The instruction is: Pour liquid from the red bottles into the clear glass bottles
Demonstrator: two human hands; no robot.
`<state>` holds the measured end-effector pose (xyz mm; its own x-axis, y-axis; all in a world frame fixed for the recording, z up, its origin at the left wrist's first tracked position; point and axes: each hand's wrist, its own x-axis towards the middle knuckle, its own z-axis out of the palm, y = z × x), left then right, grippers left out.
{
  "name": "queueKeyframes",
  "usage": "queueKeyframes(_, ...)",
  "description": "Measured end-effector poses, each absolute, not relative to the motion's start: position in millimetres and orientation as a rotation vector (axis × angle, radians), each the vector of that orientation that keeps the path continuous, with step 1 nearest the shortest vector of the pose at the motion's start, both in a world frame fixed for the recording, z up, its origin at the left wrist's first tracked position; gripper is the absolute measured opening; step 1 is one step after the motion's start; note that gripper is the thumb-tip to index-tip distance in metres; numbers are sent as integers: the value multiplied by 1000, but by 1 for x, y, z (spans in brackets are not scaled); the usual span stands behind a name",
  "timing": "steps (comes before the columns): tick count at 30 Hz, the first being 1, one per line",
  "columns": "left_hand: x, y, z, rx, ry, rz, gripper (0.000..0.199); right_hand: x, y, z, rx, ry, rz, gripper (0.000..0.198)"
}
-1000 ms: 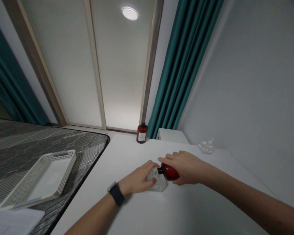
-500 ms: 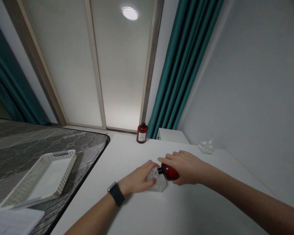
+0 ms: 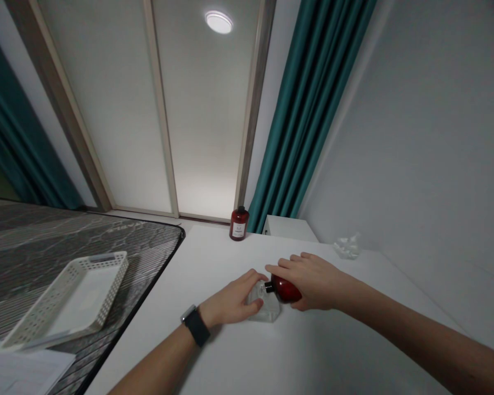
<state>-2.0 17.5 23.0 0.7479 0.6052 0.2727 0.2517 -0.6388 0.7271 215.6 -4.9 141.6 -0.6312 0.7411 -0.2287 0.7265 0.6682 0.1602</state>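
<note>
My right hand (image 3: pixel 313 281) is wrapped around a dark red bottle (image 3: pixel 286 289), tipped on its side with its black neck pointing left. That neck is right at the top of a clear, glass-like container (image 3: pixel 269 311) on the white table. My left hand (image 3: pixel 236 299), with a dark watch on the wrist, curves its thumb and fingers around the clear container's left side. Whether any liquid flows between the two cannot be made out. Farther back, a second red bottle (image 3: pixel 239 225) with a white label and black top stands upright.
A clear crumpled-looking item (image 3: pixel 347 247) lies at the right back of the white table (image 3: pixel 206 255). To the left, a white perforated basket (image 3: pixel 114 291) and papers (image 3: pixel 24 367) rest on a grey patterned surface (image 3: pixel 144 241). Behind are a white cabinet (image 3: pixel 292 227) and teal curtain (image 3: pixel 308 109).
</note>
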Motion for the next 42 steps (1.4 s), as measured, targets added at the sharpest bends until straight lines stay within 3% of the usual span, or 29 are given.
queueKeyframes(42,-2,18,20,2262,628,685,43,215,-4,136,1110,2655,266,74)
